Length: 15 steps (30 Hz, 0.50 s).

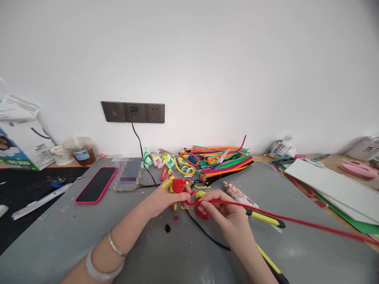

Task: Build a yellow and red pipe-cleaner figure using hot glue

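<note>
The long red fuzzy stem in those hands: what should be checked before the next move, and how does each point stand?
1. Right hand pinching the long red fuzzy stem: ok.
2. Left hand holding the small red-and-yellow fuzzy figure: ok.
3. Stem's near end fastened to the figure: cannot tell, fingers hide the spot.
4. Stem's far end in view: not ok, it runs out at the right edge.
5. Gray tabletop free of cords between the forearms: not ok, a thin black cord crosses there.
6. Yellow-and-black tool handles well away from the right forearm: not ok, they lie beside it.
</note>
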Available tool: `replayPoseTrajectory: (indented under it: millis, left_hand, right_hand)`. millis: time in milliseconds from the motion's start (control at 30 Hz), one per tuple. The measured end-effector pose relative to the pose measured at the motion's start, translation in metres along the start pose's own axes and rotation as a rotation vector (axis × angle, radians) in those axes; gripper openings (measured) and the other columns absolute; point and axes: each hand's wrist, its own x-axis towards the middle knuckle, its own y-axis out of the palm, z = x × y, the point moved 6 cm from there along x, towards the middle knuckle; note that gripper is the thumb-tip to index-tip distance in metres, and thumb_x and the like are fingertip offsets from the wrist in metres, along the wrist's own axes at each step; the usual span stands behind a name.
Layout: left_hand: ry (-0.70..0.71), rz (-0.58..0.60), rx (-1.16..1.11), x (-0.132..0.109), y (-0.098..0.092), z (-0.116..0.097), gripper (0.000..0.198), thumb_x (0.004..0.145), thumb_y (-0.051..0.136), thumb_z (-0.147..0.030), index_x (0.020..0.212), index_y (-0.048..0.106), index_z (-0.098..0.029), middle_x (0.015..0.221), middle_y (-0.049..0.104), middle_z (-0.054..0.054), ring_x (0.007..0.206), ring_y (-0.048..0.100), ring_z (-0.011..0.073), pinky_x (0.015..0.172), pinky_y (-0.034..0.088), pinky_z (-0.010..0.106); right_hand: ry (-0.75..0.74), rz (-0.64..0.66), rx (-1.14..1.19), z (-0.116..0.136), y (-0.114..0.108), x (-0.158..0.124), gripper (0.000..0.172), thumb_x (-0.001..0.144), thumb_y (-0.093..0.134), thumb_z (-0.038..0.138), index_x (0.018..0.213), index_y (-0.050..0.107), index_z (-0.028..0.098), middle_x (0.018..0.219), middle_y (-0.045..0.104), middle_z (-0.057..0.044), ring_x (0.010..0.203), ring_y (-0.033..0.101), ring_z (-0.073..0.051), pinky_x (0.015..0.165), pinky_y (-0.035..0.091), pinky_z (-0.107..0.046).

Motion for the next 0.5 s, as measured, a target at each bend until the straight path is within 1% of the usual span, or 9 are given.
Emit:
replayPoseTrajectory:
  millis: [67, 133, 267, 333, 400, 500]
  left_hand:
    - [-0.010, 0.029, 0.043, -0.001, 0.002, 0.000, 0.030, 0.067, 0.086, -0.037, 0.081, 0.069, -0.016, 0.071, 0.065, -0.001, 0.065, 0.062, 0.0126, 0.066, 0.048, 0.027]
    - [0.006, 0.054, 0.075, -0.002, 0.004, -0.002, 0.028, 0.069, 0.085, -0.036, 0.079, 0.069, -0.016, 0.070, 0.065, -0.001, 0.065, 0.061, 0.0124, 0.065, 0.047, 0.026]
    - [0.042, 0.050, 0.128, -0.003, 0.006, -0.008, 0.025, 0.068, 0.085, -0.035, 0.073, 0.069, -0.015, 0.069, 0.064, -0.001, 0.065, 0.057, 0.0122, 0.064, 0.046, 0.025]
    - [0.063, 0.027, 0.132, -0.003, 0.004, -0.009, 0.025, 0.068, 0.086, -0.033, 0.072, 0.070, -0.015, 0.070, 0.064, -0.001, 0.067, 0.056, 0.0120, 0.065, 0.046, 0.024]
    - [0.094, 0.001, 0.092, -0.002, 0.002, -0.009, 0.026, 0.067, 0.087, -0.033, 0.076, 0.071, -0.014, 0.073, 0.064, 0.000, 0.070, 0.057, 0.0121, 0.068, 0.048, 0.024]
    - [0.121, -0.041, 0.005, -0.001, -0.002, -0.007, 0.030, 0.067, 0.088, -0.035, 0.083, 0.072, -0.015, 0.079, 0.065, 0.001, 0.073, 0.060, 0.0128, 0.071, 0.050, 0.025]
  right_hand:
    - [0.009, 0.044, -0.031, 0.004, -0.002, 0.002, 0.032, 0.077, 0.082, 0.047, 0.074, 0.068, 0.018, 0.073, 0.068, -0.003, 0.064, 0.065, -0.014, 0.058, 0.054, -0.023]
    - [0.018, 0.076, -0.103, 0.009, -0.005, 0.004, 0.030, 0.081, 0.080, 0.045, 0.075, 0.067, 0.018, 0.075, 0.068, -0.003, 0.065, 0.065, -0.014, 0.061, 0.055, -0.024]
    - [0.003, 0.079, -0.215, 0.018, -0.009, 0.008, 0.029, 0.084, 0.076, 0.046, 0.079, 0.069, 0.019, 0.078, 0.069, -0.004, 0.070, 0.068, -0.016, 0.066, 0.057, -0.025]
    - [-0.014, 0.061, -0.196, 0.020, -0.007, 0.010, 0.031, 0.082, 0.077, 0.048, 0.078, 0.069, 0.018, 0.078, 0.068, -0.004, 0.071, 0.069, -0.017, 0.065, 0.058, -0.026]
    - [-0.014, 0.027, -0.123, 0.018, -0.003, 0.010, 0.035, 0.077, 0.081, 0.051, 0.077, 0.067, 0.019, 0.076, 0.065, -0.002, 0.067, 0.068, -0.016, 0.061, 0.057, -0.026]
    - [0.050, 0.022, -0.006, 0.008, 0.006, 0.009, 0.041, 0.067, 0.087, 0.052, 0.079, 0.066, 0.019, 0.069, 0.062, 0.001, 0.061, 0.064, -0.014, 0.054, 0.052, -0.023]
